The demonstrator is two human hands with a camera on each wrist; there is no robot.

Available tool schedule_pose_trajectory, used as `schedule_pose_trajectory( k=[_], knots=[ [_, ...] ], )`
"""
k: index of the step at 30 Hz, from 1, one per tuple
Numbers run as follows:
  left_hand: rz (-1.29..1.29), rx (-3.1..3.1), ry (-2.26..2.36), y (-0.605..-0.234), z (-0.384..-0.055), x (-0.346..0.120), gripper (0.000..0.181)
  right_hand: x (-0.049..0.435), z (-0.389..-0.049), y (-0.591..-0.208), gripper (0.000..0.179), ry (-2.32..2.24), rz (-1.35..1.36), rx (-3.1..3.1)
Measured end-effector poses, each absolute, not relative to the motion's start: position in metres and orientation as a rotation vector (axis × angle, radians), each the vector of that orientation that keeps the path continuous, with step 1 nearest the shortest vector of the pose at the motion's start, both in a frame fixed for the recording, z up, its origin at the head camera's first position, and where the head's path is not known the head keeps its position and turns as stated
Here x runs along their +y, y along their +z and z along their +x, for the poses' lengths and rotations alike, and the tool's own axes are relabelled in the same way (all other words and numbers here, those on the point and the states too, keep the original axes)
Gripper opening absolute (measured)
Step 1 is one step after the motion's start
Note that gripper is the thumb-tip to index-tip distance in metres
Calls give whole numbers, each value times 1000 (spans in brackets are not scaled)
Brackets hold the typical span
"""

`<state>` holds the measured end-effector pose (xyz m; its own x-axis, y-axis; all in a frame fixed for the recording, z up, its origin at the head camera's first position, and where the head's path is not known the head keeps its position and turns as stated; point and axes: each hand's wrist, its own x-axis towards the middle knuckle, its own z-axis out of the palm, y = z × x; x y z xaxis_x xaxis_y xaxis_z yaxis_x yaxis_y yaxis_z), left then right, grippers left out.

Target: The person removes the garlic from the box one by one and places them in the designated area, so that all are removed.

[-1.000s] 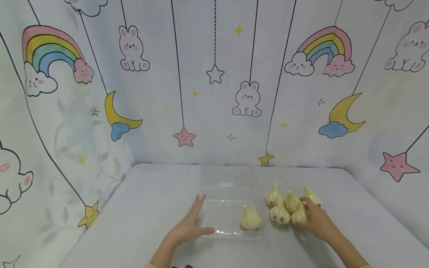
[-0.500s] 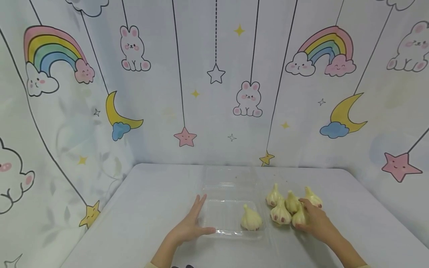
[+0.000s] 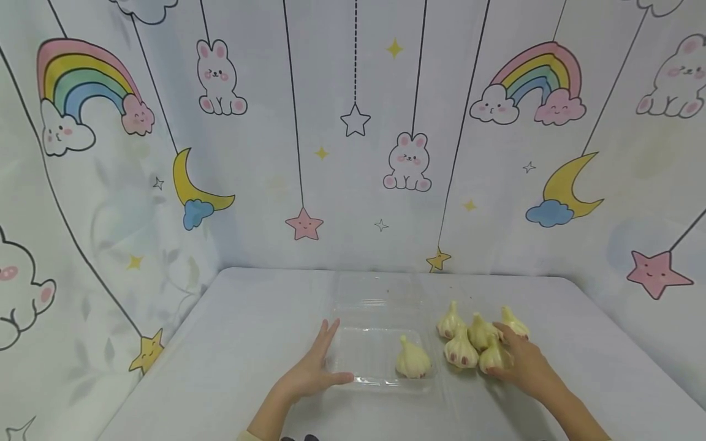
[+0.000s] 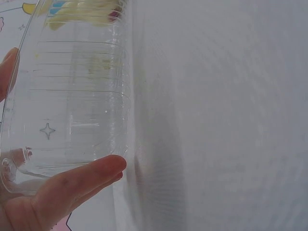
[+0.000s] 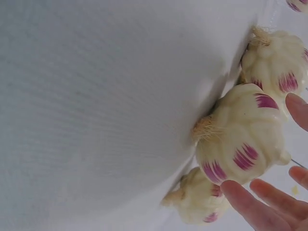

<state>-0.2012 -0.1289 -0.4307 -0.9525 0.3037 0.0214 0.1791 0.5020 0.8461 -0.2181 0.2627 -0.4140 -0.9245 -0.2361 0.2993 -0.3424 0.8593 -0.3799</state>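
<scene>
A clear plastic clamshell box (image 3: 361, 355) lies unfolded on the table, one garlic bulb (image 3: 412, 359) in the right part of its tray. My left hand (image 3: 311, 373) spans the tray's left end, thumb at the front wall and fingers at the back; the left wrist view shows the straight thumb (image 4: 84, 182) along the clear wall. My right hand (image 3: 524, 361) is spread around a garlic bulb (image 3: 491, 358) at the pile's near right. In the right wrist view, one fingertip (image 5: 228, 187) meets that purple-streaked bulb (image 5: 243, 134), and the thumb is beside its other side.
Several more garlic bulbs (image 3: 460, 353) sit in a cluster right of the box. The clear lid (image 3: 377, 291) lies flat behind the tray. A white cloth covers the table (image 3: 237, 343); a printed curtain (image 3: 353, 171) stands behind it.
Both hands stay almost in place. The right hand's fingers shift only slightly around the near right bulb.
</scene>
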Motion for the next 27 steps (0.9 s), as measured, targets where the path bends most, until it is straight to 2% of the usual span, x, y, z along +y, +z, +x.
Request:
schedule_pose_trajectory(
  k=[19, 27],
  knots=[
    [425, 2609, 1449, -433, -204, -129, 102, 256, -209, -394, 82, 763, 311, -2789],
    [426, 2608, 1455, -434, -204, -129, 102, 243, -205, -388, 74, 895, 322, -2682]
  ],
)
